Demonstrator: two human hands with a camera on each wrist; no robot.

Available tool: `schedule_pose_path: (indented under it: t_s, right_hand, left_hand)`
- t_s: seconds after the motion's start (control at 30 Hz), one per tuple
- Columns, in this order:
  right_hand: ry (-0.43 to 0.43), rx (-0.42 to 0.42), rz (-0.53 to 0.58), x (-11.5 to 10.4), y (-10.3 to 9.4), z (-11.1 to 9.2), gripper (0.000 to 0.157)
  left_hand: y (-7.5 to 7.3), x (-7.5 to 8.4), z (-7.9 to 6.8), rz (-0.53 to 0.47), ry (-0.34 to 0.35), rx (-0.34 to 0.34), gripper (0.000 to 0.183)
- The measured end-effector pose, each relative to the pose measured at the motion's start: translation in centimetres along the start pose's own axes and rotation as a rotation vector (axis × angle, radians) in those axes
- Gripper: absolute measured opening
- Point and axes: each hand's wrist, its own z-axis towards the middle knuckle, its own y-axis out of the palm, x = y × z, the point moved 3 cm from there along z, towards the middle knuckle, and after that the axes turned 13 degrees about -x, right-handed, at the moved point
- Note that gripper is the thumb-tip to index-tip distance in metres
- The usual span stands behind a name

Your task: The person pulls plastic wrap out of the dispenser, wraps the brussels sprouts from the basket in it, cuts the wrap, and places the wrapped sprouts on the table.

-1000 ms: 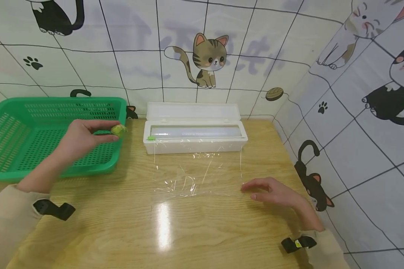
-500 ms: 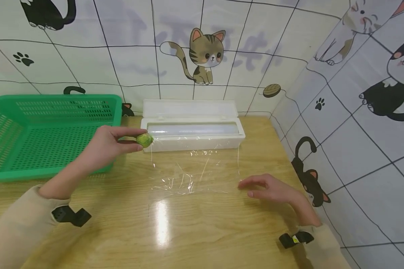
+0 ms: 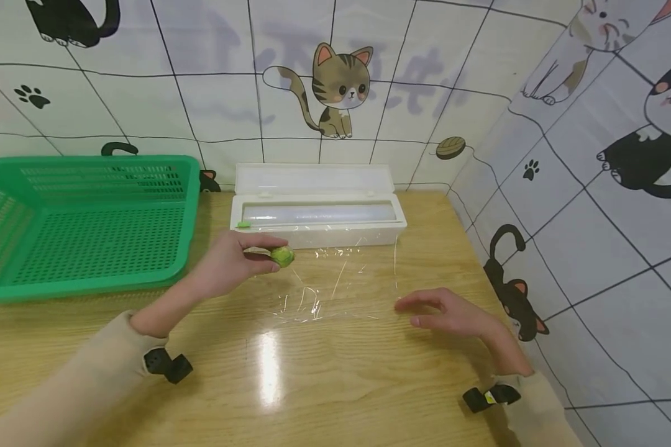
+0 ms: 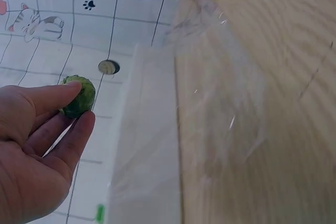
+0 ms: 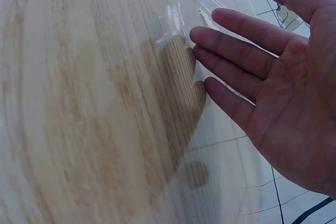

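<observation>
My left hand point(image 3: 229, 264) pinches a Brussels sprout point(image 3: 283, 256) between thumb and fingertips, held above the left part of a clear cling film sheet point(image 3: 335, 285). In the left wrist view the small green sprout point(image 4: 80, 97) shows its leafy, rounded side. The film runs out of a white cling film box point(image 3: 341, 236) with its lid raised and a roll point(image 3: 319, 214) inside. My right hand point(image 3: 450, 313) hovers by the film's right front corner; the right wrist view shows its fingers point(image 5: 241, 51) straight and holding nothing.
A green plastic basket point(image 3: 100, 287) stands on the wooden table point(image 3: 358, 385) at the left. A small green slider point(image 3: 243, 225) sits at the left end of the box. Cat-patterned walls point(image 3: 212, 105) rise behind and to the right.
My left hand has carried the Brussels sprout rightward, from the basket's right edge to over the film. The right hand has stayed almost still.
</observation>
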Motion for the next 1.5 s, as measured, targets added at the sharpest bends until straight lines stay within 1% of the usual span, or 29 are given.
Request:
schedule_pose_path:
  t_s: [0.13, 0.27, 0.4, 0.53, 0.6, 0.67, 0.83, 0.97, 1.13, 1.23, 1.43, 1.5]
  right_hand:
    - [-0.026, 0.043, -0.016, -0.1, 0.1, 0.3, 0.03]
    - [-0.023, 0.097, -0.046, -0.1, 0.1, 0.5, 0.029]
    - [-0.02, 0.135, -0.057, -0.1, 0.2, 0.8, 0.027]
    - [-0.037, 0.166, -0.051, 0.0, 0.4, 0.9, 0.027]
    - [-0.045, 0.188, -0.053, 0.1, 0.4, 0.8, 0.026]
    - [-0.057, 0.211, -0.062, 0.2, 0.5, 0.8, 0.026]
    - [-0.099, 0.249, -0.085, 0.1, 0.6, 0.8, 0.025]
    - [-0.1, 0.248, -0.081, 0.0, 0.7, 1.1, 0.026]
    - [-0.095, 0.25, -0.085, -0.3, 0.9, 1.5, 0.028]
    - [-0.103, 0.253, -0.09, -0.3, 1.1, 1.8, 0.028]
    - [-0.152, 0.246, -0.124, -0.4, 1.5, 2.5, 0.029]
    - [-0.147, 0.235, -0.13, -0.4, 1.7, 2.7, 0.029]
  left_hand:
    - [2.0, -0.7, 1.4, -0.015, 0.035, -0.041, 0.043]
    - [3.9, -1.6, 3.0, -0.001, 0.071, -0.093, 0.04]
    - [5.4, -2.6, 4.5, 0.051, 0.1, -0.124, 0.038]
    - [6.6, -3.0, 5.5, 0.102, 0.099, -0.154, 0.036]
    - [7.0, -3.1, 5.9, 0.114, 0.094, -0.163, 0.036]
    - [7.4, -3.4, 6.2, 0.107, 0.072, -0.167, 0.037]
    - [8.1, -4.8, 6.5, 0.103, 0.044, -0.179, 0.038]
    - [8.3, -5.4, 6.6, 0.122, 0.07, -0.17, 0.037]
    - [8.2, -5.5, 6.5, 0.153, 0.095, -0.154, 0.036]
    - [8.2, -5.5, 6.4, 0.162, 0.095, -0.147, 0.036]
    - [8.2, -5.5, 6.3, 0.174, 0.086, -0.132, 0.036]
    - [8.2, -5.5, 6.2, 0.178, 0.085, -0.133, 0.036]
